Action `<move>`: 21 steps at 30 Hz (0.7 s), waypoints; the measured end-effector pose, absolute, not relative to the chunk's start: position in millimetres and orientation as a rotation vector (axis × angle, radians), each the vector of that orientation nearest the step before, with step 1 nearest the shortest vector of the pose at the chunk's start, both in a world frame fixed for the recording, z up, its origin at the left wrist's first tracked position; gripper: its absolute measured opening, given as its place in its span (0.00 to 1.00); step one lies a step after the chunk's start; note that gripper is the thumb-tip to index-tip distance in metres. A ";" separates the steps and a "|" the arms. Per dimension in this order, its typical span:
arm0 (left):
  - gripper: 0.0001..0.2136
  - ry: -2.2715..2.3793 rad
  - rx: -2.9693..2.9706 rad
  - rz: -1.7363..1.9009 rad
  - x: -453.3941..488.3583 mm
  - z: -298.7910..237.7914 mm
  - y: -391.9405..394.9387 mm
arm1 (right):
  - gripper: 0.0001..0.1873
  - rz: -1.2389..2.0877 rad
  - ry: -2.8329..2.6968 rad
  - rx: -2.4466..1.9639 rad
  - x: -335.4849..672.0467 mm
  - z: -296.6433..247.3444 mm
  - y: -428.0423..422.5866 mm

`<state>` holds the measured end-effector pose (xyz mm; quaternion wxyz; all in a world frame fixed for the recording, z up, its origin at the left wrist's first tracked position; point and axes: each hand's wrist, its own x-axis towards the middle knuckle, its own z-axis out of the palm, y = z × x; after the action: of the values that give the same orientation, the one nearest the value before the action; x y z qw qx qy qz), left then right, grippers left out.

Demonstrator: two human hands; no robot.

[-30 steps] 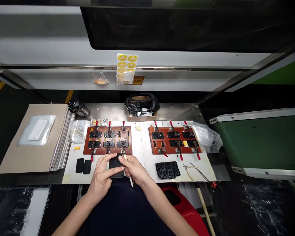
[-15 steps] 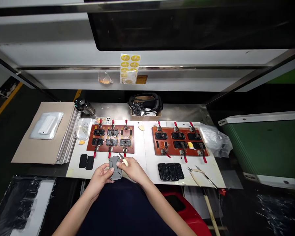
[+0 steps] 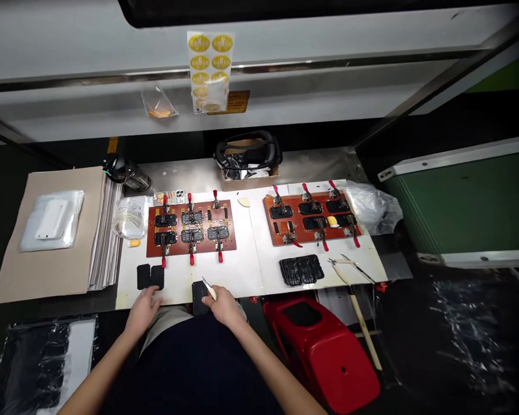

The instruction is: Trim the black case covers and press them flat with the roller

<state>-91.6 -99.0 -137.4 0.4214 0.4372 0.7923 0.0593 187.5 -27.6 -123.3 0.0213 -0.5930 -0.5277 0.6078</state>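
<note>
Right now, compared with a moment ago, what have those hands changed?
The left hand has let go of the black pad and moved left, toward two similar pads. The pad now sits at the bench's front edge beside the right hand, which keeps its small cream-handled knife. The red-clamped boards stayed put.

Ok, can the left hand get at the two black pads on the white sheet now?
Probably yes. The left hand rests just below the black pads, nothing visible between; the knife in the right hand is well aside.

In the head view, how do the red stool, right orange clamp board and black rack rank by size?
Largest first: red stool, orange clamp board, black rack; camera nearness may flatter the stool.
</note>
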 end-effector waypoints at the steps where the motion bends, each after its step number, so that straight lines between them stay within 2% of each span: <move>1: 0.23 1.991 1.196 0.128 -109.8 -144.4 -94.5 | 0.07 1.865 -1.625 -1.858 175.7 -130.9 -34.3; 9: 0.38 1.702 1.790 0.018 -191.0 -210.7 -56.2 | 0.08 1.691 -1.588 -1.905 71.3 -193.9 -41.0; 17: 0.41 1.633 1.922 0.064 -203.7 -246.4 -63.2 | 0.17 1.664 -1.708 -1.867 61.6 -252.5 -41.0; 19: 0.40 1.663 1.927 0.148 -204.6 -241.7 -77.0 | 0.18 1.677 -1.704 -1.832 65.2 -258.9 -42.8; 21: 0.29 1.791 1.870 0.425 -203.8 -235.3 -111.9 | 0.16 1.713 -1.659 -1.791 68.6 -263.5 -44.2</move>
<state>-203.8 -111.9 -235.3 0.2559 0.6889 0.6599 0.1564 68.6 -44.2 -263.5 0.0795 -0.5986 -0.5545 0.5726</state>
